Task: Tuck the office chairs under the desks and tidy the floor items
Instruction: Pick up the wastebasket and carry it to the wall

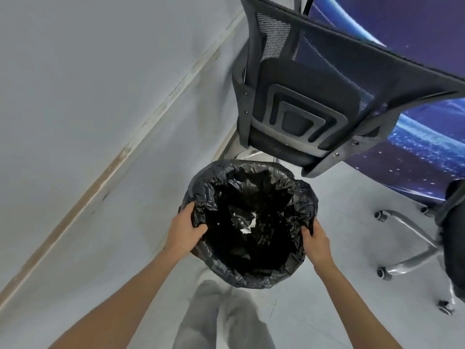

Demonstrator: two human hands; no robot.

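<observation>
Two office chairs stand close by: a black mesh-backed chair point(314, 96) just beyond the waste bin point(251, 278), its backrest leaning over the far rim, and a second chair at the right edge, of which only part of the seat and the chrome star base point(412, 258) with its castors show. A wall point(88, 96) with a pale baseboard runs along the left, and a blue starry panel point(415, 152) rises behind the chairs, so the bin sits hemmed into a narrow strip of grey floor point(339, 311).

Both bare arms reach forward and down. The left hand point(183, 230) grips the bin's left rim, thumb hooked inside over the black liner point(284, 187), fingers wrapped outside. The right hand point(318, 243) holds the right rim the same way, thumb pinching the crumpled plastic. Whether the bin rests on the floor or is lifted cannot be told.

One bin, one liner, and a bit of white crumpled paper point(247, 226) lying inside. Grey trouser legs point(221, 323) show below.
</observation>
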